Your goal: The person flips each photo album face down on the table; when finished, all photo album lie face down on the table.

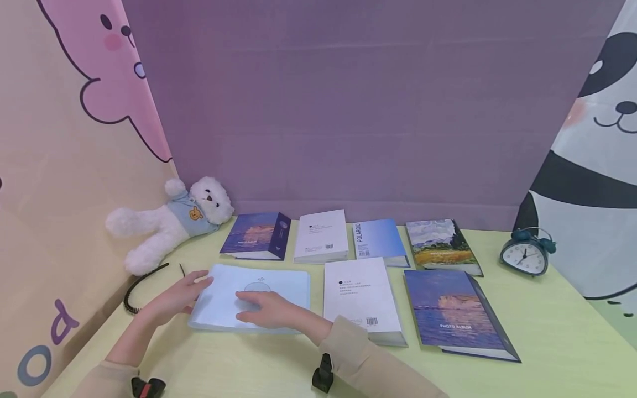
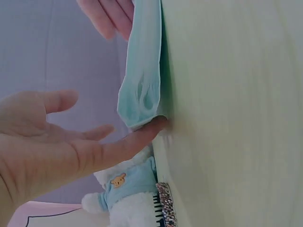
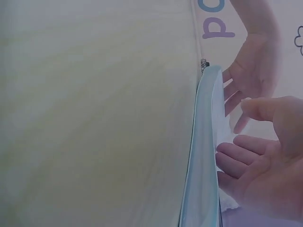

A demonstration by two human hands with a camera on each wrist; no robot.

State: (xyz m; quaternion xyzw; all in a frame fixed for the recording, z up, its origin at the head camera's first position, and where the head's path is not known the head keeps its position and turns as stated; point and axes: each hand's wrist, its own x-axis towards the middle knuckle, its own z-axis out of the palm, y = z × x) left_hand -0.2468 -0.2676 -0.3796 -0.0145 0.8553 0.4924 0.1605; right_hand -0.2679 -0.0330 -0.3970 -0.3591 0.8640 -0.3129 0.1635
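Note:
A light blue, flat folded item [image 1: 224, 284] with a small round drawing lies on the table; it looks soft, with a rounded fold at its end in the left wrist view. My left hand [image 1: 179, 293] is at its left edge, one finger [image 2: 137, 144] touching the folded end low down near the tabletop, the thumb raised apart. Over the top face reaches my right hand [image 1: 271, 309], its fingertips right at the surface in the right wrist view and the thumb held away. Neither hand is curled round the item.
A black headband [image 1: 130, 293] lies beyond my left forearm, near a white teddy bear [image 1: 191, 215]. To the right lie a white book [image 1: 355, 293] and a photo album [image 1: 455, 309], with several more books behind. An alarm clock [image 1: 525, 255] stands far right.

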